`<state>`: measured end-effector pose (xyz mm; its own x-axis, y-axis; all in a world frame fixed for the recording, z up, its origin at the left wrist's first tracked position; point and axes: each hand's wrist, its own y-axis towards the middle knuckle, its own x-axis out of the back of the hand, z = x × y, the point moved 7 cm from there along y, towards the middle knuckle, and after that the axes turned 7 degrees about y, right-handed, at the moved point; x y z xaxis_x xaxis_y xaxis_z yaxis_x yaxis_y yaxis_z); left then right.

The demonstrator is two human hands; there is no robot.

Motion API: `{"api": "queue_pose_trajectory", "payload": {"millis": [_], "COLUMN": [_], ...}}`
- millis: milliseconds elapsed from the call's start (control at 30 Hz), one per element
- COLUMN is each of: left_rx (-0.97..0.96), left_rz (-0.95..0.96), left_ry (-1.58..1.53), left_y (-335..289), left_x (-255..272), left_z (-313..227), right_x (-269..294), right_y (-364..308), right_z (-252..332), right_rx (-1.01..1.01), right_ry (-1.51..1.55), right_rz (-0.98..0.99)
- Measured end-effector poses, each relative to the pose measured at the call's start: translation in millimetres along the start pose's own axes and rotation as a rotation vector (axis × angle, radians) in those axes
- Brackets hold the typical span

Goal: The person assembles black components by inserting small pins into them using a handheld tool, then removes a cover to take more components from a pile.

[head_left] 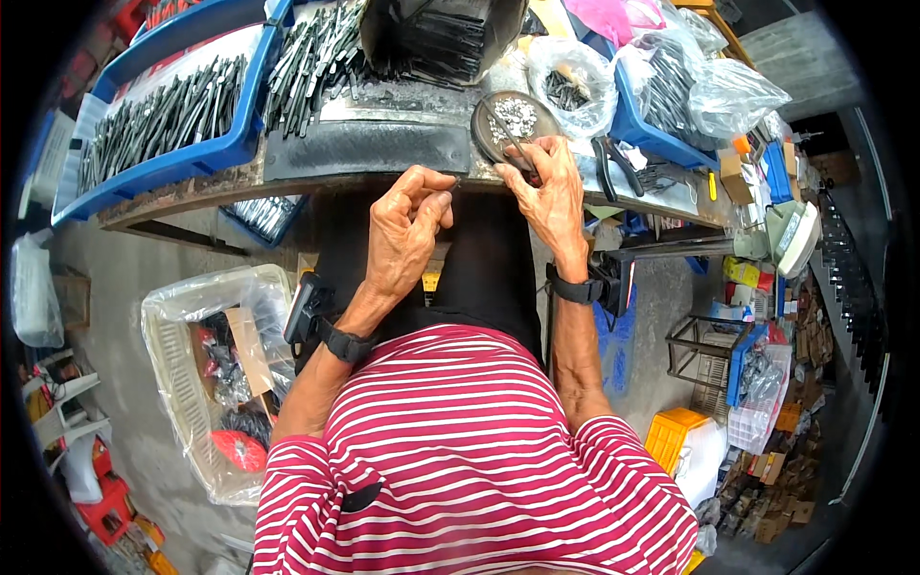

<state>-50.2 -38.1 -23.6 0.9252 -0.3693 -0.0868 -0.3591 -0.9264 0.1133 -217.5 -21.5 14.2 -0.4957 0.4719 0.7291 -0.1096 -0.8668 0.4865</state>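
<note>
My left hand (401,230) is closed in a pinch just off the bench's front edge. A tiny dark piece seems to show at its fingertips, too small to name. My right hand (554,199) is closed round a thin, dark, stick-like tool (506,130), whose far end reaches over a round brown dish (549,123). Small silvery-white bits (516,117) lie heaped in that dish. Black-handled pliers (616,169) rest on the bench, right of my right hand. A dark flat mat (369,151) runs along the bench edge, left of the dish.
Blue trays (225,151) of slim black parts stand at the left and right. An open box (383,38) of similar parts lies behind the mat. A plastic bag (599,91) sits beyond the dish. Below left is a lined crate (177,383); a yellow-handled tool (712,186) lies right.
</note>
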Motion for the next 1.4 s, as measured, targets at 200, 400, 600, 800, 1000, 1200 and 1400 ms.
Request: {"api": "queue_pose_trajectory", "payload": {"millis": [200,400,600,800,1000,1200,1400], "left_rx": [0.048,0.106,0.13,0.202,0.231,0.195,0.212], "left_rz": [0.056,0.106,0.141,0.127,0.107,0.105,0.103], "left_ry": [-0.129,-0.292,-0.434,-0.543,-0.605,-0.618,-0.614], "left_y": [2,3,3,0,-2,-1,-2], "left_x": [-3,-5,-5,-6,-4,-4,-4], "left_z": [10,9,10,7,6,5,6], "right_x": [-2,-4,4,-4,-17,-18,-20], "right_y": [-1,3,3,-8,-14,-15,-18], "right_z": [-4,-8,7,26,43,46,46], "right_rx": [-0.049,-0.127,-0.014,-0.318,-0.358,-0.374,-0.366], "right_ry": [0.101,0.182,0.06,0.645,0.879,0.935,0.968], "right_rz": [-0.018,-0.021,-0.083,-0.02,0.026,-0.02,-0.027]}}
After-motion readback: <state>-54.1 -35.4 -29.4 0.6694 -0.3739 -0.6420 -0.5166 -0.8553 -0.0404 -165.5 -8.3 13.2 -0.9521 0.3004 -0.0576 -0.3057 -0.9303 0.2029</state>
